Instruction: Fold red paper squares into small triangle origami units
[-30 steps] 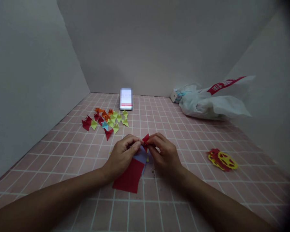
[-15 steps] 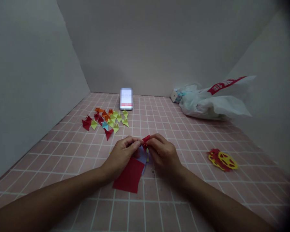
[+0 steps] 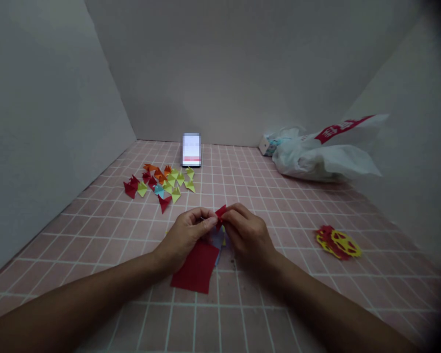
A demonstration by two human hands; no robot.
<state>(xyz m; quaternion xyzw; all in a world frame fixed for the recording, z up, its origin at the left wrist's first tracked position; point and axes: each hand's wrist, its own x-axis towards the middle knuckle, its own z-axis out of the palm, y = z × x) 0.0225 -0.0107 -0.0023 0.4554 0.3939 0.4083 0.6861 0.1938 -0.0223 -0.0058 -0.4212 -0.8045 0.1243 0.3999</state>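
Between my two hands is a small folded piece of red paper [image 3: 221, 212]. My left hand [image 3: 186, 235] pinches it from the left with thumb and fingers. From the right, my right hand [image 3: 250, 234] grips it, its fingers covering part of the folds. Below my left hand lies a flat red paper square [image 3: 195, 268], partly over bluish paper [image 3: 217, 240]. A sliver of yellow paper shows beside the bluish sheet. Beyond my hands, to the left, sits a group of folded paper cranes [image 3: 163, 184] in red, orange, yellow and blue.
A phone with a lit, blurred screen [image 3: 191, 149] stands near the back wall. At the back right rest a white plastic bag [image 3: 316, 159] and a small box [image 3: 266, 145]. Red and yellow cut-out shapes [image 3: 340, 244] lie on the right of the checked tablecloth [image 3: 279, 304].
Both hands keep their grip on the folded red paper, which has tilted slightly between the fingers. My left fingertips have shifted a little on it. The rest looks unchanged.
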